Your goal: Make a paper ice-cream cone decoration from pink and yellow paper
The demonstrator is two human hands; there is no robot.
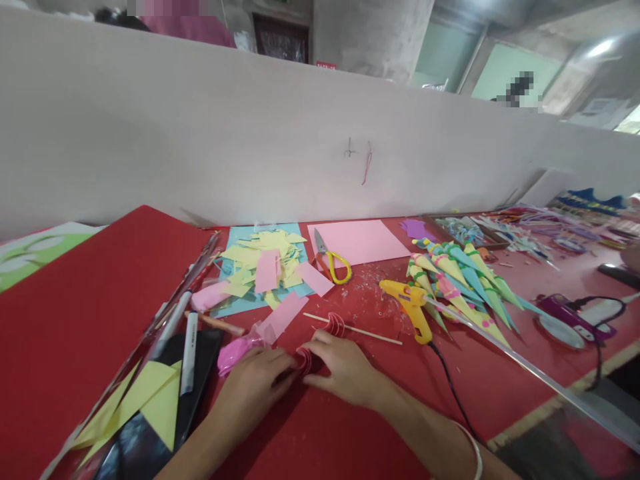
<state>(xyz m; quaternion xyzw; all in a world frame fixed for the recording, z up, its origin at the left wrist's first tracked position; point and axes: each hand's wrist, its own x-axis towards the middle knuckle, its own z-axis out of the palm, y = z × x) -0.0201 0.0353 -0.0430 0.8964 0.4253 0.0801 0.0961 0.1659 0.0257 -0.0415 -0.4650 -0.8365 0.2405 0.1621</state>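
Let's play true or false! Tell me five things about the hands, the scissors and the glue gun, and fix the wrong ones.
1. The left hand and right hand are close together. True.
2. The scissors have a yellow handle loop. True.
3. The right hand holds the scissors. False: it is at the curled red strips.
4. The glue gun is yellow. True.
5. The glue gun's cord is white. False: it is black.
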